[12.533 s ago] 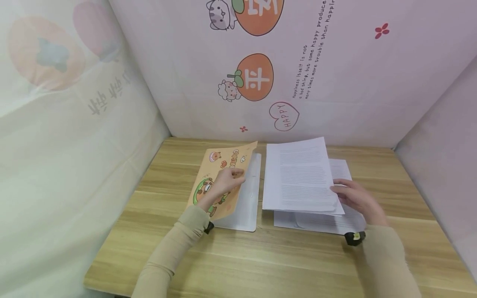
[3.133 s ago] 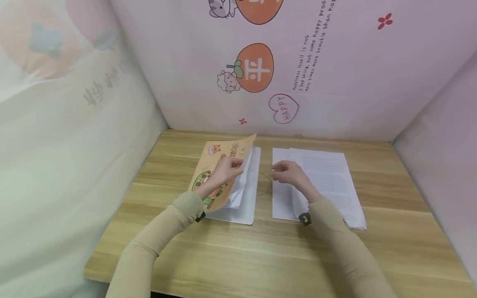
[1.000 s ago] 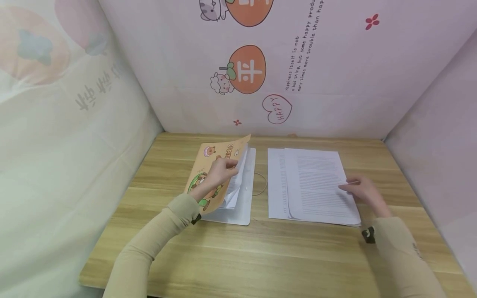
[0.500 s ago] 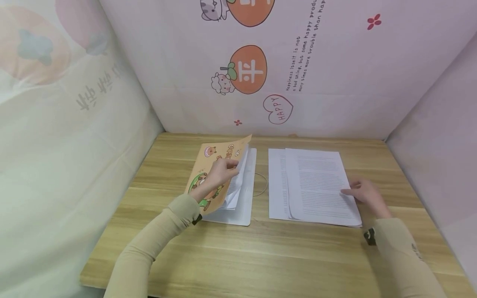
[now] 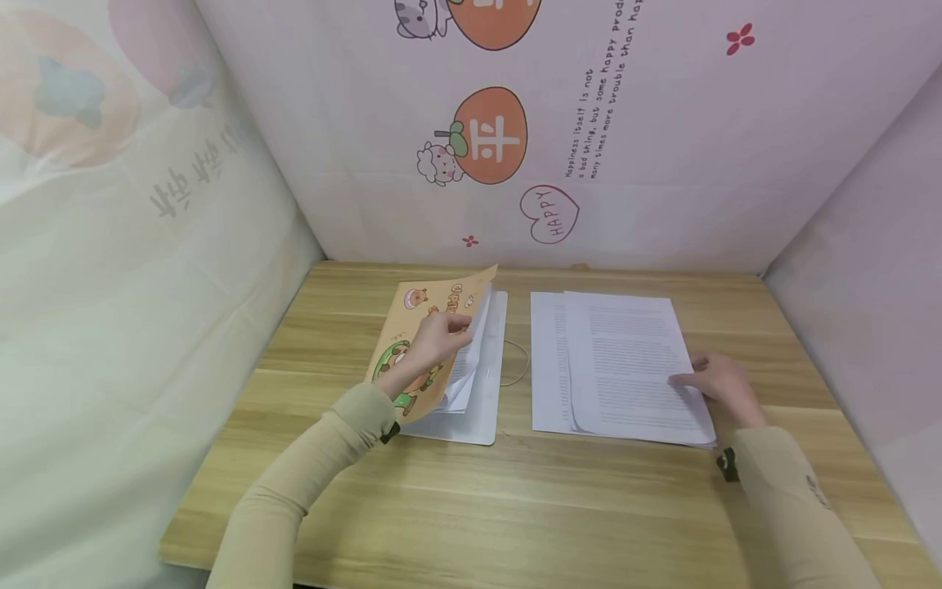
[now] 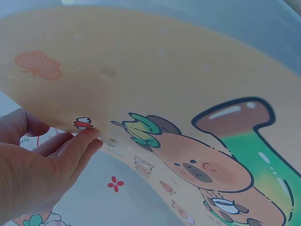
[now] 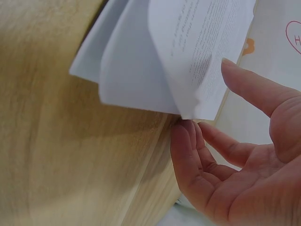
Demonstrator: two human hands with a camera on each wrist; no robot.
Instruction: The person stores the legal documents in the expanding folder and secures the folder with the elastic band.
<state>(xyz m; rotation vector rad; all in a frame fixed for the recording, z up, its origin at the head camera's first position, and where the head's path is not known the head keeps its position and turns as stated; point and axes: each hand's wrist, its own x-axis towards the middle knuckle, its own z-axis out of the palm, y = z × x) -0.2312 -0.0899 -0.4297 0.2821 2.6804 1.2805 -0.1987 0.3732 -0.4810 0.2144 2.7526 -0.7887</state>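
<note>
My left hand (image 5: 439,337) pinches the free edge of the orange cover of a cartoon-printed folder (image 5: 390,327) and holds it raised. Beneath the cover, printed sheets (image 5: 464,380) lie with a bent corner on the folder's white inside (image 5: 486,417). To the right lies a stack of printed paper (image 5: 625,368), its sheets slightly staggered. My right hand (image 5: 724,384) is at the stack's right edge. In the right wrist view, its fingertips (image 7: 183,129) touch a paper edge, while the thumb (image 7: 244,84) stands apart from them. Sheets fan apart at the corner there.
A thin cord loop (image 5: 524,360) sticks out from the folder's right edge. The wooden table (image 5: 515,507) meets a printed cloth wall (image 5: 648,221) behind, with more cloth at both sides.
Sheets now lie inside the folder, unlike 12.5 seconds ago. My right hand has moved from the cord loop to the stack's right edge. My left hand keeps the cover raised.
</note>
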